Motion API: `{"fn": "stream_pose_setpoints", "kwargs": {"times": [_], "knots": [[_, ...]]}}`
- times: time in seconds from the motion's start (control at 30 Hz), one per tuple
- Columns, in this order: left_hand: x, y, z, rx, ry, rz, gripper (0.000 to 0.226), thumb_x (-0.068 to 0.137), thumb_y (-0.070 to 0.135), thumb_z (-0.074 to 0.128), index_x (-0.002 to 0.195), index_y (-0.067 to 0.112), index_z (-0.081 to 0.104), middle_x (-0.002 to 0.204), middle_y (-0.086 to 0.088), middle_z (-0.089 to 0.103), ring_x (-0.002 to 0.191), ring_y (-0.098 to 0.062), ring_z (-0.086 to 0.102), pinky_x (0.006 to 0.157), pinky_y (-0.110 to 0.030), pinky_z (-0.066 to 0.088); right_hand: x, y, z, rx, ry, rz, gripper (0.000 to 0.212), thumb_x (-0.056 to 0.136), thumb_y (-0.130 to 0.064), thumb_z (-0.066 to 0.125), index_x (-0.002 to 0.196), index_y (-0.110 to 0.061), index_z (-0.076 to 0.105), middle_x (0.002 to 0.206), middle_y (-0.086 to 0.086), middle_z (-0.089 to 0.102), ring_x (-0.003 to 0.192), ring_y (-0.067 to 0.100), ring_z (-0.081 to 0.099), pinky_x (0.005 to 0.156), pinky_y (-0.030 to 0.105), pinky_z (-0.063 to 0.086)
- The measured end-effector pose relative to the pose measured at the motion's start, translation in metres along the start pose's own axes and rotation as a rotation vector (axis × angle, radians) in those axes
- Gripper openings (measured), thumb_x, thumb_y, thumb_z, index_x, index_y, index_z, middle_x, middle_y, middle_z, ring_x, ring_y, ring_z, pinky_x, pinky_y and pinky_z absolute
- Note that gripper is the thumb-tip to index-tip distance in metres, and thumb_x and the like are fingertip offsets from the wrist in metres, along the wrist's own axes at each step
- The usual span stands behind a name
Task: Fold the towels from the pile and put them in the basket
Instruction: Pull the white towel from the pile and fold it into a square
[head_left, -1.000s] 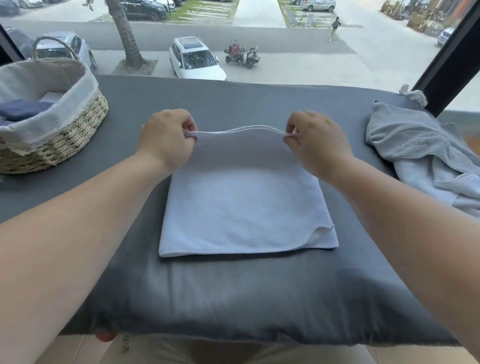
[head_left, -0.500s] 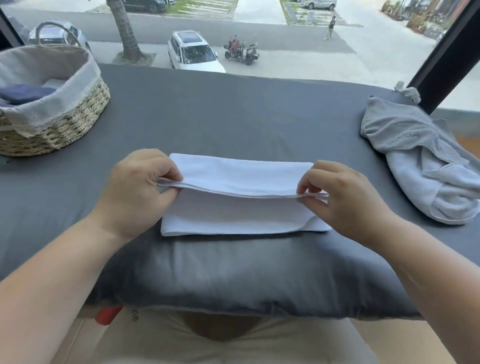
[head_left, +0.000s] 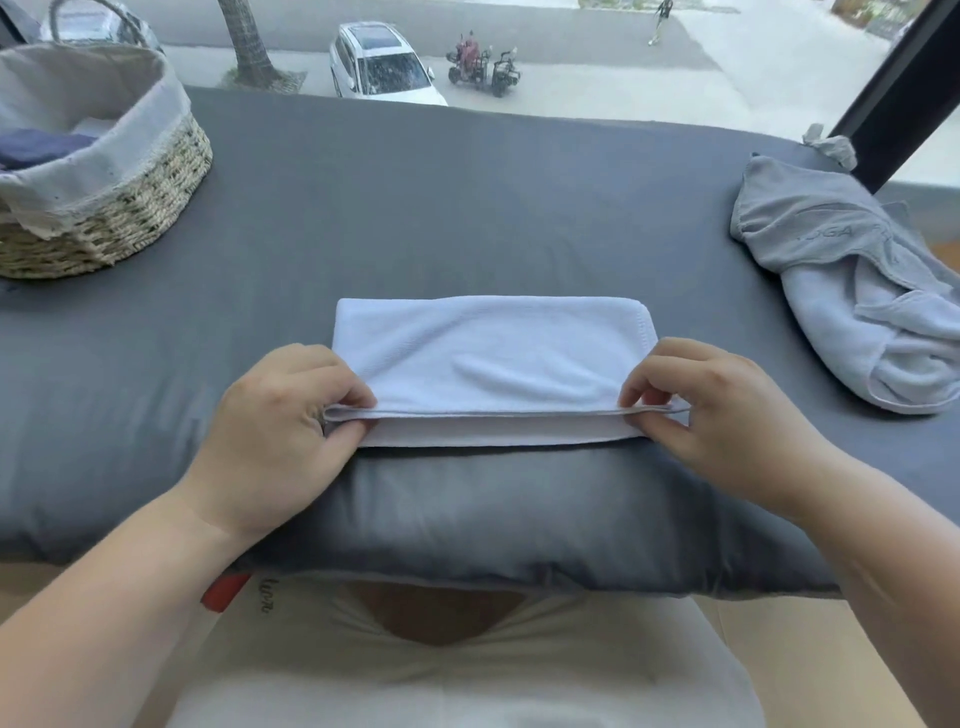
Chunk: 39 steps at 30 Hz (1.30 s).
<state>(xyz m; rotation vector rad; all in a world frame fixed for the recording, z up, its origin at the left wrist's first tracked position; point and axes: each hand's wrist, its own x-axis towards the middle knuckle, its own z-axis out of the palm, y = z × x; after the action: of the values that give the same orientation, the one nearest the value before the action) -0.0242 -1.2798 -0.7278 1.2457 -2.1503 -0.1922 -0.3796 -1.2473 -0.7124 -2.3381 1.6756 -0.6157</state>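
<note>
A white towel (head_left: 488, 358) lies folded in half on the grey padded surface (head_left: 467, 208), near its front edge. My left hand (head_left: 280, 431) pinches the left corner of the towel's upper layer. At the right corner my right hand (head_left: 711, 415) pinches the same layer. The upper edge sits a little short of the lower layer's front edge. A wicker basket (head_left: 104, 208) with a pale cloth liner stands at the far left and holds a dark blue folded towel (head_left: 36, 148). A crumpled grey towel (head_left: 852, 291) lies at the right.
A large window runs behind the surface, with a street and parked cars outside. A black window post (head_left: 904, 88) rises at the far right. The padded surface's front edge is close to my body.
Both hands have drawn the towel's far edge toward me and down over the near half, folding it in two. The view has tilted lower.
</note>
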Motion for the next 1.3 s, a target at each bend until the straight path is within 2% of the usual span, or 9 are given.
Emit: {"fn": "stream_pose_setpoints", "kwargs": {"times": [0.27, 0.43, 0.57, 0.7, 0.83, 0.93, 1.03, 1.13, 1.3], "knots": [[-0.011, 0.003, 0.002, -0.038, -0.018, 0.026, 0.012, 0.066, 0.002, 0.063, 0.071, 0.01, 0.069, 0.077, 0.005, 0.061, 0.074, -0.025, 0.058, 0.069, -0.039, 0.047, -0.017, -0.006, 0.004, 0.043, 0.033, -0.032, 0.031, 0.07, 0.007, 0.072, 0.078, -0.022, 0.066, 0.084, -0.013, 0.055, 0.078, 0.011, 0.057, 0.068, 0.028, 0.045], [-0.024, 0.0, 0.009, -0.092, -0.111, 0.023, 0.015, 0.072, 0.017, 0.053, 0.072, 0.013, 0.067, 0.077, 0.011, 0.058, 0.075, -0.02, 0.056, 0.069, -0.036, 0.046, -0.026, -0.005, 0.011, -0.072, -0.036, -0.01, 0.031, 0.066, 0.003, 0.069, 0.076, -0.026, 0.064, 0.083, -0.014, 0.054, 0.077, 0.01, 0.05, 0.069, 0.013, 0.038], [-0.025, 0.001, 0.007, -0.056, -0.157, 0.079, 0.015, 0.075, 0.018, 0.056, 0.07, 0.013, 0.07, 0.074, 0.011, 0.058, 0.07, -0.018, 0.055, 0.062, -0.036, 0.048, -0.025, -0.005, 0.008, -0.133, -0.097, -0.092, 0.02, 0.068, -0.009, 0.061, 0.077, -0.026, 0.064, 0.078, -0.015, 0.053, 0.073, 0.012, 0.045, 0.067, 0.025, 0.041], [-0.012, 0.01, -0.003, 0.059, -0.188, 0.026, 0.039, 0.086, 0.046, 0.054, 0.055, 0.023, 0.057, 0.054, 0.01, 0.049, 0.057, -0.014, 0.05, 0.055, -0.033, 0.042, -0.015, -0.016, -0.007, -0.2, -0.291, -0.053, 0.007, 0.072, -0.038, 0.057, 0.072, -0.033, 0.061, 0.06, -0.016, 0.052, 0.063, 0.008, 0.05, 0.06, 0.031, 0.048], [0.027, 0.028, 0.012, 0.225, 0.005, -0.052, 0.035, 0.089, 0.046, 0.048, 0.066, 0.021, 0.059, 0.059, 0.004, 0.048, 0.062, -0.025, 0.049, 0.057, -0.031, 0.037, 0.032, -0.043, -0.003, -0.394, -0.124, -0.023, 0.036, 0.085, -0.048, 0.042, 0.068, -0.021, 0.057, 0.056, -0.003, 0.056, 0.057, 0.023, 0.051, 0.056, 0.034, 0.049], [0.05, 0.041, 0.03, 0.32, -0.121, -0.15, 0.041, 0.092, 0.043, 0.044, 0.11, 0.015, 0.068, 0.104, -0.007, 0.062, 0.097, -0.034, 0.054, 0.081, -0.045, 0.046, 0.072, -0.067, 0.01, -0.345, 0.01, 0.039, 0.03, 0.096, -0.044, 0.047, 0.088, -0.02, 0.063, 0.082, -0.001, 0.064, 0.086, 0.025, 0.056, 0.069, 0.035, 0.048], [0.047, 0.043, 0.049, 0.375, -0.435, -0.25, 0.063, 0.102, 0.048, 0.028, 0.156, 0.018, 0.024, 0.164, -0.005, 0.018, 0.151, -0.027, 0.012, 0.121, -0.051, 0.012, 0.089, -0.074, 0.035, -0.405, -0.207, 0.186, 0.053, 0.1, -0.057, 0.038, 0.139, -0.023, 0.047, 0.147, 0.009, 0.043, 0.133, 0.034, 0.04, 0.106, 0.044, 0.039], [0.03, 0.04, 0.059, 0.401, -0.554, -0.239, 0.074, 0.097, 0.059, 0.007, 0.158, 0.019, -0.006, 0.166, -0.001, -0.013, 0.152, -0.021, -0.014, 0.123, -0.049, -0.006, 0.071, -0.074, 0.068, -0.328, -0.388, 0.207, 0.07, 0.1, -0.063, 0.019, 0.16, -0.031, 0.003, 0.168, 0.002, -0.01, 0.154, 0.033, -0.009, 0.123, 0.054, 0.002], [0.019, 0.024, 0.055, 0.418, -0.574, -0.227, 0.094, 0.078, 0.075, -0.008, 0.155, 0.024, -0.021, 0.162, 0.001, -0.029, 0.149, -0.016, -0.027, 0.122, -0.045, -0.011, 0.035, -0.05, 0.067, -0.316, -0.355, 0.215, 0.078, 0.091, -0.075, 0.006, 0.156, -0.039, -0.017, 0.164, -0.003, -0.026, 0.15, 0.021, -0.028, 0.123, 0.046, -0.012]]}}
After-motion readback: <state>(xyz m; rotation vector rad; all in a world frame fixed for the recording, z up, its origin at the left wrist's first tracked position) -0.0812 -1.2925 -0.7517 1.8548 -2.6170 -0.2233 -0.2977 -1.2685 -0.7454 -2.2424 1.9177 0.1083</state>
